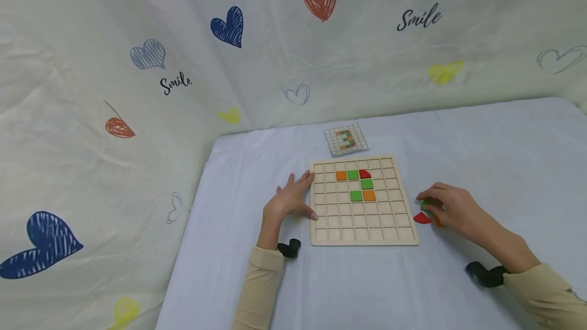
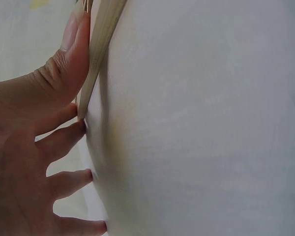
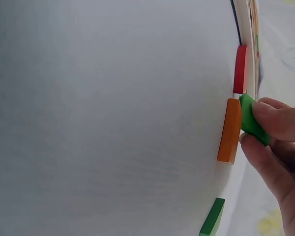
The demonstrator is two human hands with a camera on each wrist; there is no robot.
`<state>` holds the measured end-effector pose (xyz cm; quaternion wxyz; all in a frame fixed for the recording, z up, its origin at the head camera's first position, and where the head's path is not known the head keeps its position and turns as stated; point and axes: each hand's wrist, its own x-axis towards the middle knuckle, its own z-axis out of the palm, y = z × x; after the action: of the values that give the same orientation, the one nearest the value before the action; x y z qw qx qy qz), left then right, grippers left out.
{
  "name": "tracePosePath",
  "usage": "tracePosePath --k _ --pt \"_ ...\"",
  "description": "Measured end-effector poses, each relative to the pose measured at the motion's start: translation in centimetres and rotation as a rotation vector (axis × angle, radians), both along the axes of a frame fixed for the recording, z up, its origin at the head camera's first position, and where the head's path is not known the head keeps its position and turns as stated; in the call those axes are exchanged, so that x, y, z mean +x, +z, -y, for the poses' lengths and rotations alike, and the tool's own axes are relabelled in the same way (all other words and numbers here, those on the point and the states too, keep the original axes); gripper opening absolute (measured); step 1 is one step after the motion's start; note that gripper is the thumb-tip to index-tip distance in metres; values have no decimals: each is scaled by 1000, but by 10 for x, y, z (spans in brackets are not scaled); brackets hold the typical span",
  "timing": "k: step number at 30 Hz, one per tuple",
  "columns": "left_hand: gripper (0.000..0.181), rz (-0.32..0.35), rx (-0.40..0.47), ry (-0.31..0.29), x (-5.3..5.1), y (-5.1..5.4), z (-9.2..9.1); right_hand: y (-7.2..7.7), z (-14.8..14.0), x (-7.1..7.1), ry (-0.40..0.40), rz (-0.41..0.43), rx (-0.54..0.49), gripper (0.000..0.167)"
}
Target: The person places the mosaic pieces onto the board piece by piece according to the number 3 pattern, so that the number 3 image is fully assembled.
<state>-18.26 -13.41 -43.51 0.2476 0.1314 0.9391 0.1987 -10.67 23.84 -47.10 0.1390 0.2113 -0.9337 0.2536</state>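
Head view: a white cloth-covered tabletop [image 1: 206, 269] meets a heart-printed fabric backdrop [image 1: 266, 55] at twelve o'clock. On the cloth lies a square, gridded, pale wooden board [image 1: 339, 223], the left hand [image 1: 290, 200] at its nine o'clock, the right hand [image 1: 454, 209] at three.

Left wrist view: fingers spread wide, thumb against the board.

Right wrist view: fingertips pinch a flat green block [image 3: 250, 123] beside a flat orange block [image 3: 229, 129].

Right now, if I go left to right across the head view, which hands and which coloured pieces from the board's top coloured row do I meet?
Left hand → orange square → green square → red piece → right hand.
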Motion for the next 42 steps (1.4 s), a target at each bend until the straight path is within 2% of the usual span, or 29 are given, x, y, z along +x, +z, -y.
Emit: tracePosePath --k 4,12,21,29,42 --pt "117 6 6 8 1 1 -1 2 0 0 -1 -8 -5 30" --pt "117 15 12 10 0 3 -1 8 3 1 3 29 -54 43" --pt "117 21 16 16 1 2 0 10 13 -3 35 -12 -79 39" --pt "117 17 14 20 1 4 -1 16 25 -5 46 86 -80 36" --pt "117 18 13 21 0 1 0 17 40 -7 82 180 -123 36"
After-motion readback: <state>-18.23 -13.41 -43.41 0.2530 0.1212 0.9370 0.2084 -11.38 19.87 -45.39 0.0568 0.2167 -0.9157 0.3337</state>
